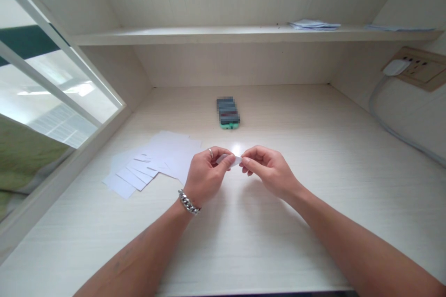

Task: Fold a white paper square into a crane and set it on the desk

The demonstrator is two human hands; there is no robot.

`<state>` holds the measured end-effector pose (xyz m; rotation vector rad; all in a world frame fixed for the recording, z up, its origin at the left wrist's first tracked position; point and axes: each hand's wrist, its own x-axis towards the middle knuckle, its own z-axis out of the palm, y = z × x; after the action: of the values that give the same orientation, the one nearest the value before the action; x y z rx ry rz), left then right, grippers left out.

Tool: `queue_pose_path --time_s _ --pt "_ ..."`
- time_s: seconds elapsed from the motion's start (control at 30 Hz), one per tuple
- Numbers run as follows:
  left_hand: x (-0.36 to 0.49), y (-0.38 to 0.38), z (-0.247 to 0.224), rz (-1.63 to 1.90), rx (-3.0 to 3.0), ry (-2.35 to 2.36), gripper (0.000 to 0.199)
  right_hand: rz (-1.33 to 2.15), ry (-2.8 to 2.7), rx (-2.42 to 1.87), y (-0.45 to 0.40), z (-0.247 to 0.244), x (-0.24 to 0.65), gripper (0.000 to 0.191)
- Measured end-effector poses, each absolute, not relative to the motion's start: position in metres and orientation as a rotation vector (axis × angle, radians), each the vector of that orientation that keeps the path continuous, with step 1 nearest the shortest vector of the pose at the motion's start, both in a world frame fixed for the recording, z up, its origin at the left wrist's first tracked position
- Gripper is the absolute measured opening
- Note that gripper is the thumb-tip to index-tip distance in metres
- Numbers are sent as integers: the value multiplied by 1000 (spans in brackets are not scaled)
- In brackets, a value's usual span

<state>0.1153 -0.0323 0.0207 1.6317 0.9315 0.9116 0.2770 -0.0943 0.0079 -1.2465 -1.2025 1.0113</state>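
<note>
A small piece of white paper (236, 161), which looks folded, is held above the desk between both hands. My left hand (209, 174), with a ring and a chain bracelet (189, 202), pinches its left part between thumb and fingers. At its right tip, my right hand (270, 169) pinches the paper with thumb and forefinger. Part of the paper is hidden behind the left fingers. Several loose white paper sheets (167, 146) lie spread and overlapping on the desk, left of my left hand.
Beyond the hands, a blurred dark phone-like object (228, 111) with a green edge lies on the desk (296, 116). A shelf (209, 35) crosses the back and carries a paper stack (313, 24). At right, a white plug (396, 67) with a grey cable (390, 132) sits in a wall socket.
</note>
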Motion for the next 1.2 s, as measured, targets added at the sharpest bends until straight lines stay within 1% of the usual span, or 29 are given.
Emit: queue_pose_path --time_s 0.17,0.33,0.43,0.57,0.7,0.83,0.97,1.1,1.2 --pt "116 -35 17 826 1798 951 17 984 -1177 -1295 -93 5 278 15" --pt "115 -37 18 669 2060 885 15 917 -1459 -1479 -95 5 281 13" --pt "114 -35 21 587 2032 865 16 977 -1503 -1490 -95 8 288 13" --pt "108 -28 24 548 1998 901 14 1067 -1356 -1444 -92 15 308 10" --pt "103 -20 22 585 1931 985 10 976 -1129 -1389 -91 23 323 12" --pt "109 -22 15 576 1762 884 14 1043 -1277 -1402 -92 21 315 11" --pt "115 -28 12 510 1636 753 22 989 -1366 -1476 -94 15 305 12" --pt "115 -30 15 496 1724 789 18 995 -1346 -1429 -94 13 300 12" --pt "113 -29 15 495 1716 786 20 1050 -1231 -1333 -92 11 293 13"
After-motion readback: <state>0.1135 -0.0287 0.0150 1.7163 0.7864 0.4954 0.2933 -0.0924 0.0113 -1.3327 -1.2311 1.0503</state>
